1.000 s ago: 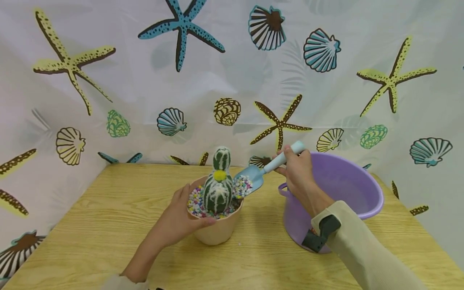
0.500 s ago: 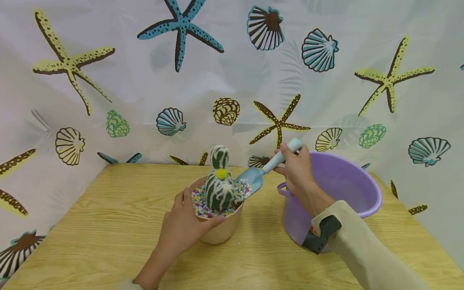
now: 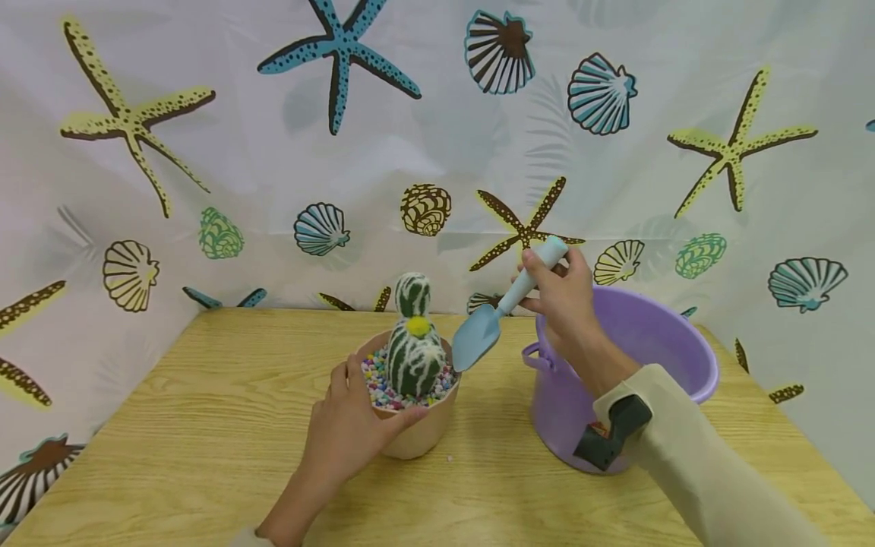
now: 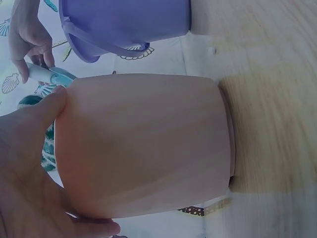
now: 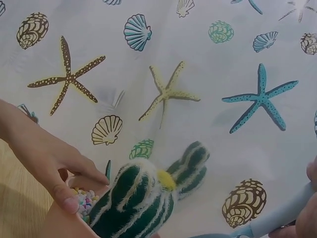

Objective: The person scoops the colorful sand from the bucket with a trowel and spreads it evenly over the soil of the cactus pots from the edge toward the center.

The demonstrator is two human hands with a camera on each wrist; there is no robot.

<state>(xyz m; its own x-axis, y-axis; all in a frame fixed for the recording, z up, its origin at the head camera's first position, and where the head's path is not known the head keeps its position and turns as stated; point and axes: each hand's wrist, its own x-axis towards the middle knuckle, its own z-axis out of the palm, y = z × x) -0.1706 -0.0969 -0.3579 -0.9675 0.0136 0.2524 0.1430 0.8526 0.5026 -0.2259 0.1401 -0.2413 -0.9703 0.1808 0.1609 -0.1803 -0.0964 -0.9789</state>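
A peach flower pot (image 3: 418,437) stands on the table, holding a green, white-striped cactus (image 3: 413,366) with a yellow flower. Small colored pebbles (image 3: 381,386) lie around the cactus base. My left hand (image 3: 347,429) grips the pot's near-left rim, its thumb along the front; the left wrist view shows the pot wall (image 4: 143,144) close up. In my right hand (image 3: 569,300) is the handle of a light blue trowel (image 3: 476,338). Its blade slopes down to the pot's right rim, with no pebbles visible on it. The trowel's tip is near the pebbles.
A purple bucket (image 3: 557,414) with a wide, flared mouth stands right of the pot, partly behind my right forearm. One small pebble (image 3: 449,458) lies on the wooden table (image 3: 205,425). A cloth (image 3: 437,152) printed with starfish and shells hangs behind.
The trowel's handle has risen and its blade tilts more steeply; the pebbles on it have slid off toward the pot. My left hand and the cactus have shifted slightly right.
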